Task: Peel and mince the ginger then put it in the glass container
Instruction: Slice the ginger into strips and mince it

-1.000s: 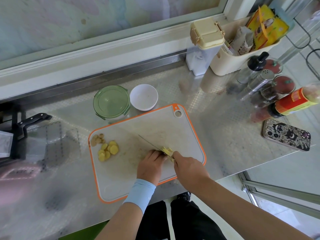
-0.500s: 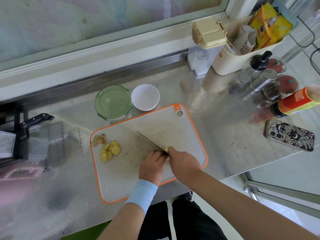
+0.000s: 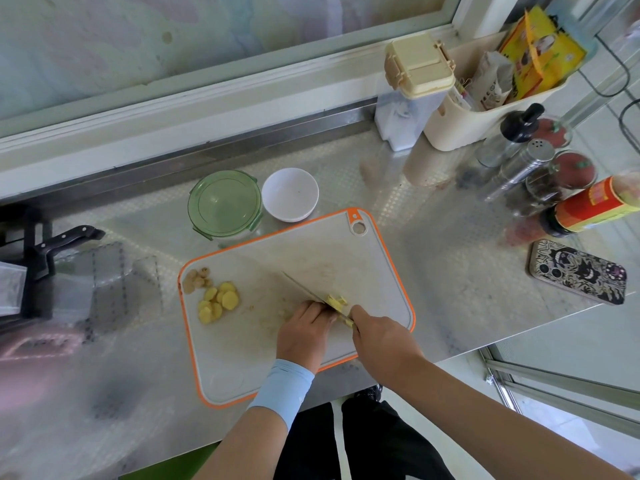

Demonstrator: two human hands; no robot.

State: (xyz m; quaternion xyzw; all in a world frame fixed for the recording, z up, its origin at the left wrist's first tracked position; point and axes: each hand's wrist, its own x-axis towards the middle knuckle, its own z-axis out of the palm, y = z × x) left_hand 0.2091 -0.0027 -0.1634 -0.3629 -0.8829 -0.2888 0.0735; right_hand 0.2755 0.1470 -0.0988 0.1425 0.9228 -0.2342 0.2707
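Head view: ginger sliced, mincing unfinished

Right hand (image 3: 381, 336) grips the knife (image 3: 304, 289). Left hand (image 3: 304, 327), fingers curled, holds a ginger piece (image 3: 336, 301) at the blade. Ginger slices (image 3: 218, 301) lie unminced on the cutting board (image 3: 381, 271). The glass container (image 3: 224, 206) beyond it is lidded.

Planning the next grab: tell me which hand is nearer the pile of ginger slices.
Left. The left hand is on the cutting board, right of the ginger slices; the right hand, gripping the knife, lies farther right.
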